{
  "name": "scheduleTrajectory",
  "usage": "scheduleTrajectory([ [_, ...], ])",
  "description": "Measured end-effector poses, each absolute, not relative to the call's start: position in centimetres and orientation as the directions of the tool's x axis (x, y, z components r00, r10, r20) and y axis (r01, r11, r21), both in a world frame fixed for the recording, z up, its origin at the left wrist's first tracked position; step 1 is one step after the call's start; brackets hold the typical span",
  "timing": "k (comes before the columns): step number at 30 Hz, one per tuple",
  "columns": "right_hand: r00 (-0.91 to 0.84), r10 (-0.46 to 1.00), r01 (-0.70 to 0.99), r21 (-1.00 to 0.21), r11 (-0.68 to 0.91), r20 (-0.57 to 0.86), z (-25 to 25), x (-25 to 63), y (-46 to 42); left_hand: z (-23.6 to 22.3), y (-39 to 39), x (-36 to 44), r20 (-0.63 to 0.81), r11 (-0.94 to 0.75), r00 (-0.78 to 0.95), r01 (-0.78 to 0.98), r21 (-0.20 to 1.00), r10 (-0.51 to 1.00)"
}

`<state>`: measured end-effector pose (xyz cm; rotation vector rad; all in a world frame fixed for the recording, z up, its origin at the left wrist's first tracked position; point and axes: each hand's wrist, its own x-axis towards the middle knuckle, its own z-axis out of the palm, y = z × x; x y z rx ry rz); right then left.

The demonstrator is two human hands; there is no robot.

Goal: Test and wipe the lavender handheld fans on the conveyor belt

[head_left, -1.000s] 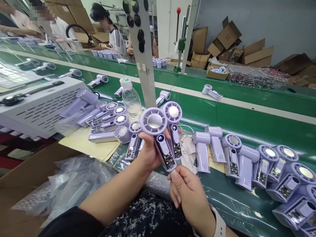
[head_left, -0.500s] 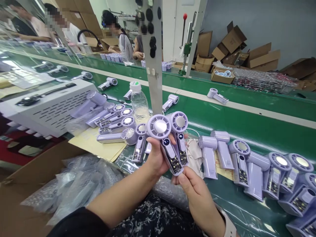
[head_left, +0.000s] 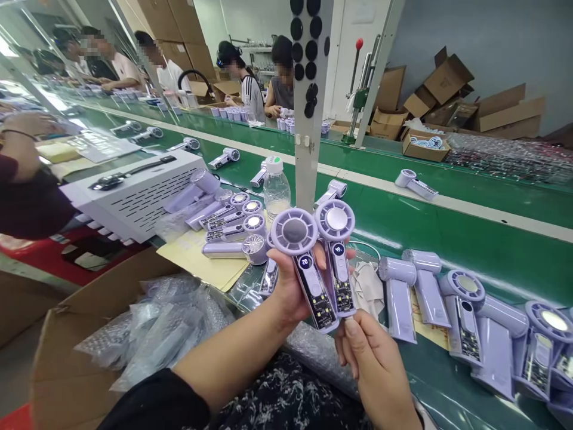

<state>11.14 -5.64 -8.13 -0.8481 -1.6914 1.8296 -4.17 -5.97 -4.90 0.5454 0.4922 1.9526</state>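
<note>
My left hand [head_left: 290, 289] is wrapped round two lilac handheld fans, held side by side with their round heads up. The left fan [head_left: 319, 307] shows a lit "20" on its small round display; the right fan [head_left: 344, 292] shows "49". Both have bare circuit boards in their open-fronted handles. My right hand [head_left: 373, 352] pinches a small pale cable plug [head_left: 348, 319] at the bottom end of the right fan, mostly hidden by the fingers. Behind the fans, part of a white cable [head_left: 373, 248] curves over a crumpled pale cloth [head_left: 367, 286].
More fans [head_left: 465, 310] line the bench at right; others [head_left: 228, 227] lie at left near a bottle [head_left: 276, 188] and a white vented box [head_left: 134, 197]. A metal post [head_left: 307, 167] stands ahead. A carton [head_left: 58, 340] holds bubble bags [head_left: 165, 334]. Co-workers sit beyond the green belt [head_left: 470, 209].
My right hand has shifted from the left fan's bottom end to the right fan's. The left fan's display now reads "20". The camera view has swung left, bringing another person's arm into view.
</note>
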Motion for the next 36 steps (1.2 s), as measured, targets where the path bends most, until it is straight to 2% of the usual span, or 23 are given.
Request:
scheduleTrajectory([
  [3, -0.668, 0.732, -0.057, -0.971, -0.231, -0.134, -8.8, 10.8, -6.2, -5.7, -6.1, -3.5, 0.185, -0.462, -0.443, -0.673, 0.577, 0.877],
  [6, -0.668, 0.730, -0.045, -0.971, -0.233, -0.144, -9.0, 10.7, -5.9, -6.3, -6.1, -3.2, 0.147, -0.462, -0.470, -0.673, 0.578, 0.870],
  [10, -0.690, 0.720, 0.064, -0.997, -0.038, -0.072, -8.7, 10.7, -5.3, -6.4, -6.0, -3.5, 0.097, -0.433, -0.467, -0.696, 0.573, 0.879],
  [14, -0.707, 0.690, 0.062, -0.958, 0.281, 0.157, -8.2, 10.7, -5.3, -5.7, -6.0, -4.8, 0.052, -0.472, -0.537, -0.687, 0.553, 0.842],
  [17, -0.709, 0.653, 0.222, -0.794, 0.566, 0.267, -8.4, 10.8, -3.4, -5.2, -6.7, -6.1, 0.077, -0.526, -0.601, -0.623, 0.579, 0.795],
  [19, -0.671, 0.668, 0.412, -0.587, 0.697, 0.322, -9.0, 10.8, -0.9, -5.0, -7.4, -6.8, 0.107, -0.507, -0.572, -0.608, 0.610, 0.814],
  [22, -0.665, 0.636, 0.575, -0.275, 0.770, 0.391, -10.0, 10.7, 3.1, -5.3, -8.3, -7.3, 0.085, -0.360, -0.405, -0.673, 0.646, 0.910],
  [24, -0.657, 0.619, 0.589, -0.220, 0.777, 0.430, -9.9, 10.7, 4.6, -5.8, -8.5, -7.2, 0.035, -0.227, -0.270, -0.725, 0.650, 0.962],
  [25, -0.625, 0.626, 0.585, -0.250, 0.771, 0.467, -9.3, 10.8, 5.0, -6.2, -8.5, -7.0, 0.010, -0.166, -0.211, -0.742, 0.650, 0.978],
  [27, -0.493, 0.671, 0.550, -0.399, 0.734, 0.554, -7.2, 11.2, 5.0, -7.0, -8.4, -6.4, -0.029, -0.054, -0.096, -0.760, 0.648, 0.995],
  [29, -0.427, 0.702, 0.412, -0.568, 0.713, 0.571, -4.3, 11.4, 4.7, -7.8, -8.4, -5.6, -0.067, 0.071, 0.037, -0.771, 0.632, 0.997],
  [31, -0.562, 0.652, 0.204, -0.679, 0.705, 0.509, -1.5, 11.4, 4.4, -8.3, -8.4, -4.8, -0.089, 0.192, 0.174, -0.770, 0.608, 0.981],
  [33, -0.775, 0.506, 0.025, -0.782, 0.622, 0.378, 0.4, 11.2, 4.5, -8.5, -8.6, -4.2, -0.115, 0.304, 0.296, -0.747, 0.591, 0.948],
  [36, -0.949, 0.294, 0.007, -0.921, 0.390, 0.117, 1.1, 10.7, 5.3, -8.5, -9.1, -3.8, -0.173, 0.401, 0.378, -0.687, 0.606, 0.909],
])
